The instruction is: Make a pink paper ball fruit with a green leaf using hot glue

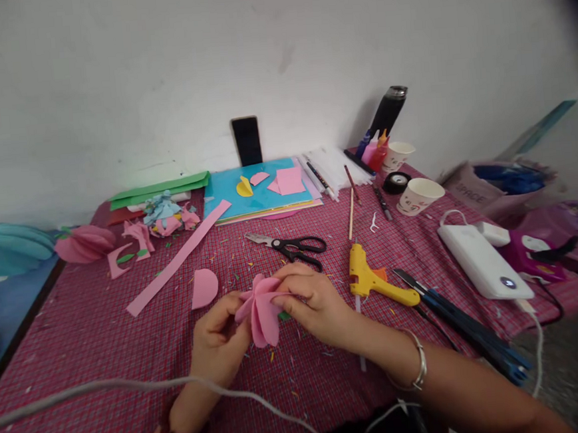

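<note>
Between my two hands is a pink paper flower (263, 315) made of several folded, rounded petals that fan outward. My left hand (218, 339) pinches its left side between thumb and fingers. From the right, my right hand (318, 301) grips a petal edge, fingers closed. A folded pink paper circle (205, 288) lies on the cloth just beyond my left hand. Black-handled scissors (291, 245) rest past my right hand, blades pointing left. A bit of green paper (283, 316) shows under the flower.
A yellow glue gun (374, 280) and a blue cutter knife (471, 329) lie right, near a white power bank (485, 261). Paper cups (420, 196) stand behind. A white cable (107, 385) crosses the front. A pink paper strip (179, 257) and paper scraps (163, 216) lie left.
</note>
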The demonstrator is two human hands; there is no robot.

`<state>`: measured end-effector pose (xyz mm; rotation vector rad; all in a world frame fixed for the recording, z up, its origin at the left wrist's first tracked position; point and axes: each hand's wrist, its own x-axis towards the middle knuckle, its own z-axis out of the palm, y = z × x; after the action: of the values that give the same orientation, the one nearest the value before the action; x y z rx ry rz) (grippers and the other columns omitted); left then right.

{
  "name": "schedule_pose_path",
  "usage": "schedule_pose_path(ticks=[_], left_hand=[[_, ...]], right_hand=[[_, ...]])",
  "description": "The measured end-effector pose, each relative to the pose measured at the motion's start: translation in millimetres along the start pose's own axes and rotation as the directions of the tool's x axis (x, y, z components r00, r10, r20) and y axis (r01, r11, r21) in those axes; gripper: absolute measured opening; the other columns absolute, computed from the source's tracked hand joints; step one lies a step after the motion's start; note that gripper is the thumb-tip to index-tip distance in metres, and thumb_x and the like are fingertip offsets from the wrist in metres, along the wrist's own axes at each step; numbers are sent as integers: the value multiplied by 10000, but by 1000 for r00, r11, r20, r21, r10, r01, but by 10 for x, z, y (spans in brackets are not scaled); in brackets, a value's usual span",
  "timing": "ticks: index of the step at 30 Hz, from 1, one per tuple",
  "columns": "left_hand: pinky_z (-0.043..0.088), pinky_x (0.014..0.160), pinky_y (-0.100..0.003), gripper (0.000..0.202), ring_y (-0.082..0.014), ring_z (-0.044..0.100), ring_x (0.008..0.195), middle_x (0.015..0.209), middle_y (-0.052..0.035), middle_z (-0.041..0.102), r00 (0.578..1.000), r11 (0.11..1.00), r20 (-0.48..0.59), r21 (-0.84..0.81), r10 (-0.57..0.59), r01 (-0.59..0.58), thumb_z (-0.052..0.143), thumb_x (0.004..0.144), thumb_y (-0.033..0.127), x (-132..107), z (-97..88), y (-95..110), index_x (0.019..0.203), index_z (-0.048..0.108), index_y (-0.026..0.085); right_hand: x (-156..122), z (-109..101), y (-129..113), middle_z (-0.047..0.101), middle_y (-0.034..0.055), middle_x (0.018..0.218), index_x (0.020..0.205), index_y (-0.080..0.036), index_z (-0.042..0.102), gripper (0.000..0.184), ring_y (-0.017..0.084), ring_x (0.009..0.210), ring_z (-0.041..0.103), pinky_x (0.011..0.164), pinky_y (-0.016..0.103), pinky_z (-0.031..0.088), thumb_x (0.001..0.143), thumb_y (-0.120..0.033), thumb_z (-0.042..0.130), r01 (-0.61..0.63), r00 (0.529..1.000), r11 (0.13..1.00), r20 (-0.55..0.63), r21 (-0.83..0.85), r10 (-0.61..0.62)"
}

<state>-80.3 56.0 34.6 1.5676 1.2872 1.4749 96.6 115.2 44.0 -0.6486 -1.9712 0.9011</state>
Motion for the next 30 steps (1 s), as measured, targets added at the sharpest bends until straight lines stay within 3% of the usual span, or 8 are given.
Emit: schedule_pose_path(ticks=[4,9,14,17,21,26,30], left_hand=[[493,657,-181,171,-85,586,665,695,48,610,999,996,-5,74,50,-49,606,787,71,-17,18,10,674,583,197],[477,673,-201,161,-94,594,709,738,43,617,995,983,-36,163,92,-85,603,812,82,-40,20,-34,706,585,202],[471,677,-219,148,-103,600,735,751,42,609,995,980,-34,182,89,-81,597,831,94,-59,7,-66,736,587,207],[464,670,-214,154,-104,599,740,708,50,578,994,976,-44,200,101,-91,597,826,86,-60,8,-62,736,589,210],[469,686,-215,154,-103,606,749,756,39,615,992,968,-34,221,125,-114,578,835,78,-50,15,-51,760,597,211],[478,697,-227,152,-114,620,755,784,21,645,991,962,-26,244,133,-123,568,838,80,-40,18,-56,757,598,205],[482,703,-236,140,-129,633,790,801,4,657,992,963,-40,248,122,-109,575,837,96,-44,20,-61,746,600,199]], right_hand=[[-6,7,-1,661,69,990,846,-178,646,62,184,949,617,856,355,500,866,-134,608,-27,1000,999,-8,-21,27],[-9,5,35,564,106,1220,1184,-203,541,422,205,1177,521,1011,402,435,802,-36,605,33,995,988,-87,-153,-46],[-9,-42,43,437,96,1375,944,-214,608,258,190,1238,479,1035,389,419,847,-8,485,101,994,983,-24,-155,-106],[-8,-83,-11,474,116,1351,982,-207,618,111,233,1295,446,1053,430,394,892,-190,555,77,996,992,59,-104,-71],[-7,-98,-70,469,157,1379,1005,-195,619,380,302,1325,424,1049,498,373,788,-495,704,20,993,993,114,-115,-7],[-11,-65,-70,446,152,1423,989,-203,606,424,297,1345,409,1056,495,361,692,-422,814,-36,988,979,138,-202,65],[-9,-56,-41,466,119,1407,967,-216,609,401,268,1337,423,1065,461,365,678,-370,840,-62,989,986,122,-154,81]])
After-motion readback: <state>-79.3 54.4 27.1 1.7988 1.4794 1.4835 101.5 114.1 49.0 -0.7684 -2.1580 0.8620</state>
